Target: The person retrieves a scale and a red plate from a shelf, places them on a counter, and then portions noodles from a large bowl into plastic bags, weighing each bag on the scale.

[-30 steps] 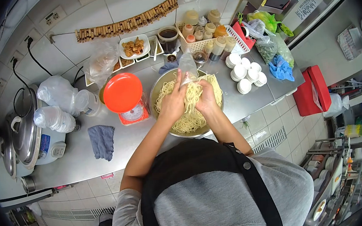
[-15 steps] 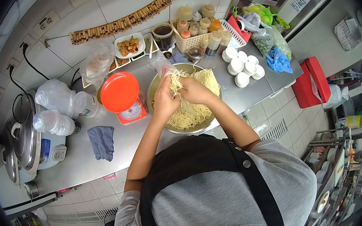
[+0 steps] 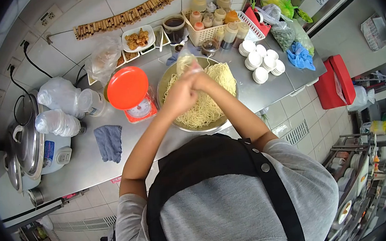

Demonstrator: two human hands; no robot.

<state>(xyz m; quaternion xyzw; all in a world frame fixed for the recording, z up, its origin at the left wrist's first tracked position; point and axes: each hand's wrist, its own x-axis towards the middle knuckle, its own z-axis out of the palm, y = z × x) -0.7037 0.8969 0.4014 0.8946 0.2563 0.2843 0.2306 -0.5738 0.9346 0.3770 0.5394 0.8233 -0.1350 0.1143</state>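
Hands (image 3: 180,95) tight around noodle bag (image 3: 184,62) over bowl (image 3: 165,83) far rim, scale (image 3: 142,110) close alongside.

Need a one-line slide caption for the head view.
Left hand and right hand grip a plastic bag over the metal bowl of noodles, beside a red scale.

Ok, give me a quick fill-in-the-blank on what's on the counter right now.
1. The left hand and right hand hold a clear bag of ___ above the metal bowl.
2. The red plate sits on a kitchen ___.
3. The stacked small cups beside the bowl are ___.
Missing: noodles, scale, white.
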